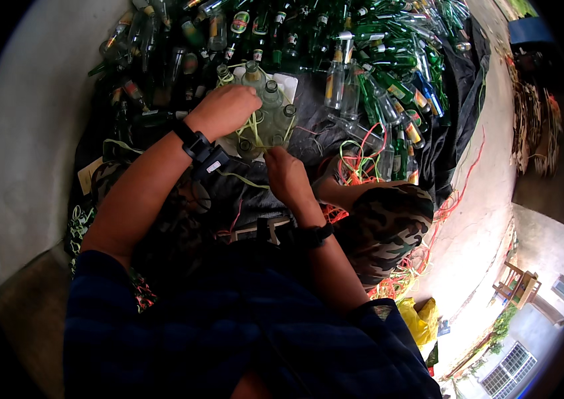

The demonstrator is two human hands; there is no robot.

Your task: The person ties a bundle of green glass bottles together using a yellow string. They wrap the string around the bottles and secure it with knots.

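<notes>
A cluster of clear glass bottles (273, 96) stands upright and close together before me, their open necks facing up. Yellow-green plastic twine (255, 130) passes around and across them. My left hand (229, 110) is closed over the left side of the cluster, with twine running out from beneath it; its fingertips are largely hidden. At the near edge, my right hand (286, 172) pinches the twine beside the closest bottle necks. A white slab (289, 86) shows under and behind the bottles.
Green and clear bottles (307, 37) are heaped at the back on a black sheet (312, 95). More bottles (401, 109) lie to the right. Tangled red and green twine (361, 162) sits by my right foot. A pale wall (37, 124) rises on the left; a yellow bag (419, 319) lies lower right.
</notes>
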